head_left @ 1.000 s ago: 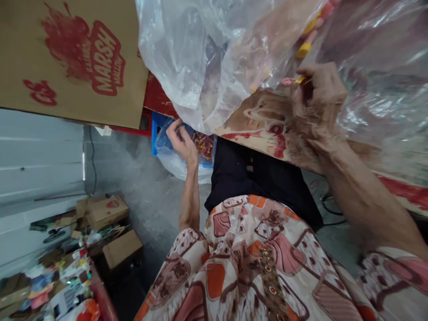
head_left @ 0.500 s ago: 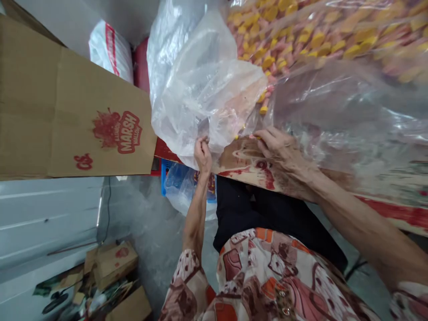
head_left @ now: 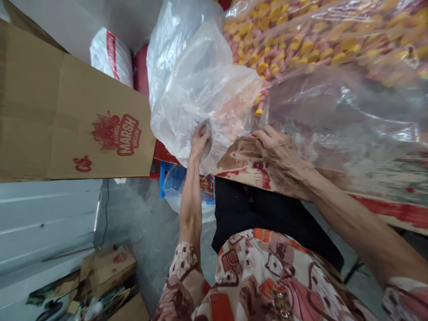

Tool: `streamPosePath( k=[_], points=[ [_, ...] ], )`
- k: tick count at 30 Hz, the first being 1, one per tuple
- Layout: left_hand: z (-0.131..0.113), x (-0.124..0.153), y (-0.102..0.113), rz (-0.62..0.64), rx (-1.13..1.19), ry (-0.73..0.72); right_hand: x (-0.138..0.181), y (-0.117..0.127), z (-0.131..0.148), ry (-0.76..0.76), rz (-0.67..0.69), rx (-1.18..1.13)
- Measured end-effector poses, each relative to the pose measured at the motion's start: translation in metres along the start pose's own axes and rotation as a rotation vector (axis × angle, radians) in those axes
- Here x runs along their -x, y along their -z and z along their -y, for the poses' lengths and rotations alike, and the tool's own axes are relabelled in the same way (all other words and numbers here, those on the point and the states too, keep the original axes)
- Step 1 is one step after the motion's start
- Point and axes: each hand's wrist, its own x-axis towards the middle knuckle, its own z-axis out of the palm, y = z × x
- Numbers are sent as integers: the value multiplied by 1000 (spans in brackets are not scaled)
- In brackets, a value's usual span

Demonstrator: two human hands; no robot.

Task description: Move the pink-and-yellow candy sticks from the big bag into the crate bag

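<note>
A big clear plastic bag (head_left: 200, 89) lines a printed carton (head_left: 368, 187) in front of me. It holds several pink and yellow sweets (head_left: 294, 40). My left hand (head_left: 199, 140) grips a fold of the bag's plastic at the carton's left corner, fingers closed on it. My right hand (head_left: 279, 145) lies on the carton's rim under the plastic, fingers bent, with a small pink and yellow sweet at the fingertips; whether it is pinched I cannot make out.
A brown marshmallow carton flap (head_left: 76, 125) stands at the left. Below the carton, a blue crate (head_left: 167, 176) holds a bag of small sweets (head_left: 207, 185). Loose cardboard boxes (head_left: 110, 267) lie on the concrete floor at the lower left. A white sack (head_left: 110, 55) sits behind.
My left hand rose from the bag in the blue crate to the big bag's fold and closed on it. My right hand came down from the sweets to the carton's rim.
</note>
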Motion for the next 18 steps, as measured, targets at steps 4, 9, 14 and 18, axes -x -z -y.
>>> streamPosePath(
  k=[4, 9, 14, 18],
  points=[
    [-4, 20, 14, 84, 54, 151, 0, 3, 2, 31, -128, -90],
    [-26, 55, 19, 2, 183, 159, -1, 5, -3, -67, -27, -94],
    [-60, 81, 9, -57, 495, 2, -6, 10, 4, -157, -10, -586],
    [-71, 98, -35, 88, 595, 34, -5, 18, 15, -338, 107, -1061]
  ],
)
